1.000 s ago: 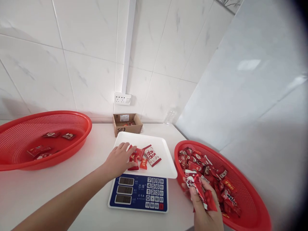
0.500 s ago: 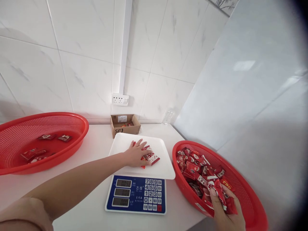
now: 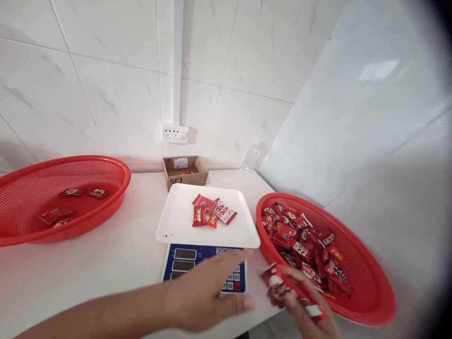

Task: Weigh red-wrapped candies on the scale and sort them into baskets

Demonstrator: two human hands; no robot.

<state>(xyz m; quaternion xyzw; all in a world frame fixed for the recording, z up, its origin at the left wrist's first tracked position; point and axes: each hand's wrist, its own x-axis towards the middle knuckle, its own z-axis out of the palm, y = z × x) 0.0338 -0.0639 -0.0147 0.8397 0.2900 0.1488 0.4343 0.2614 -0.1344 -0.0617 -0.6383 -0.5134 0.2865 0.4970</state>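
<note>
Several red packets (image 3: 211,211) lie together on the white tray (image 3: 187,194) of a blue scale (image 3: 170,256). My left hand (image 3: 208,294), somewhat blurred, is over the scale's keypad with thumb and fingers apart and nothing between them. At the lower right, my right hand (image 3: 307,306) grips red packets (image 3: 278,285) at the near edge of the right red basket (image 3: 374,282). That basket holds many red packets (image 3: 303,235). The scale's keys are partly hidden behind my left hand.
A second red basket (image 3: 116,197) with several packets stands at the left. Behind the scale, a small cardboard box (image 3: 189,180) sits near the wall. A clear plastic container (image 3: 250,159) stands in the back corner.
My left hand has left the packets on the tray and moved down toward my right hand. My right hand has moved left with its packets, out of the basket. The view has shifted slightly.
</note>
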